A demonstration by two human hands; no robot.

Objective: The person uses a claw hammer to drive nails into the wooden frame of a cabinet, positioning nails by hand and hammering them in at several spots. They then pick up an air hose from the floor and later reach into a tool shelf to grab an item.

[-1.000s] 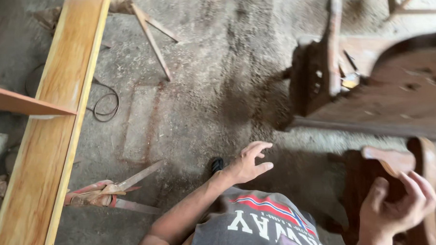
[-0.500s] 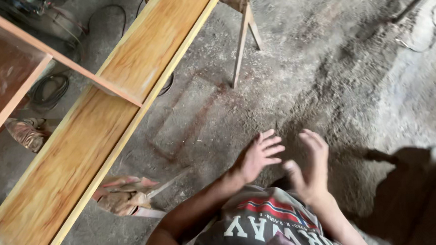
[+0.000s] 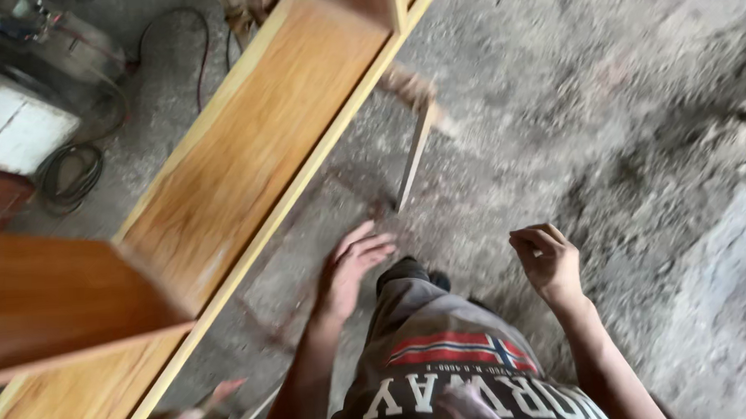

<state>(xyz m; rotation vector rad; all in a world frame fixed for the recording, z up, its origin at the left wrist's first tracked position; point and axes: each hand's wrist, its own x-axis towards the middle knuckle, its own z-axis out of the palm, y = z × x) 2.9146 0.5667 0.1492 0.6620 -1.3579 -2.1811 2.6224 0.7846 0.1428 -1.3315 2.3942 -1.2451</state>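
The left hand hangs open above the dusty concrete floor, fingers spread and slightly blurred, holding nothing. It sits just right of the pale front edge of a long varnished wooden shelf unit, close to that edge but apart from it. The right hand is further right, well apart from the left, its fingers curled loosely inward toward the palm; nothing shows inside the curl. Between the two hands, lower in the view, lies the person's grey T-shirt, printed with a red, white and blue flag stripe above large white block lettering. A dark shoe peeks out just past the shirt's top edge, beside the left hand.

The shelf unit runs diagonally from the lower left corner to the top centre, its orange-brown back panel framed by a lighter rim. A divider board stands up from it at the lower left, and another crosses it near the top. A thin pale wooden stick slants on the floor just beyond the shelf's edge, ahead of the left hand.

Left of the shelf, a coiled black cable lies on the floor beside a white box-shaped object. At the bottom edge, by the left forearm, a reddish scrap sits blurred.

The floor to the right of the shelf is open grey concrete, spreading to the right edge.
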